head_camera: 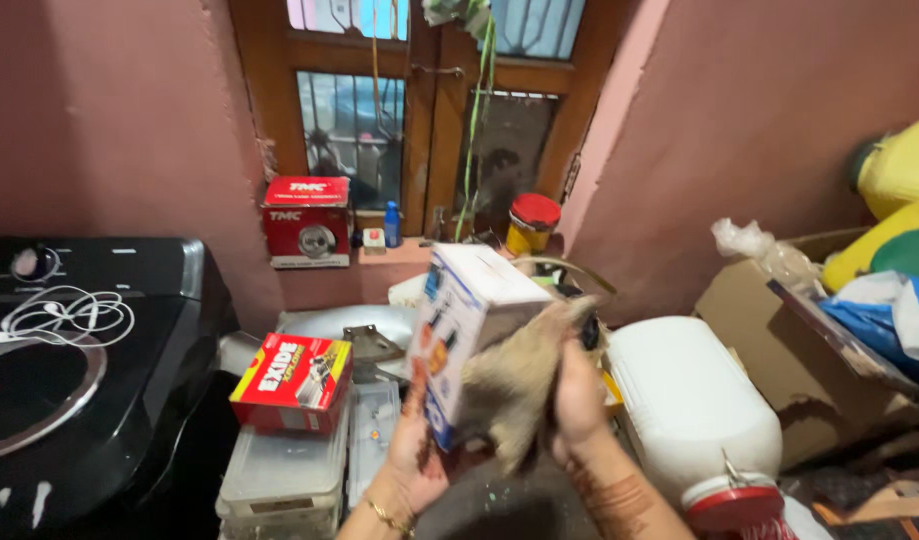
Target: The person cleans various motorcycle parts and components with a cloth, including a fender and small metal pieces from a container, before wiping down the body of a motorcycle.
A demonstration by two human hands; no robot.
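Black appliance: glossy-topped machine (129,380) at the left edge, round lid outline, white earphone cord (64,315) coiled on top.
Wooden window: brown frame (424,110) with barred panes, set in a pink wall, green cord hanging down its middle.
Cardboard carton: open brown box (769,350) at right, plastic bags and yellow and blue items piled in it.
White canister: plastic jug (684,395) lying on its side, red cap (734,505) toward the camera, just right of the hands.
White box: upright carton (469,325) with blue and printed panels, centre of view, held above the clutter.
Cloth: tan rag (519,385) pressed against the box's right face.
Left hand (419,445): grip closed on the white box's lower left edge, bangle at the wrist.
Right hand (579,400): grip closed on the cloth, holding it against the box.
Red boxes: one (307,220) on the window ledge, one (291,380) resting on clear lidded tubs (279,470).
Small items: blue bottle (392,224), yellow jar with red lid (531,224) on the ledge.
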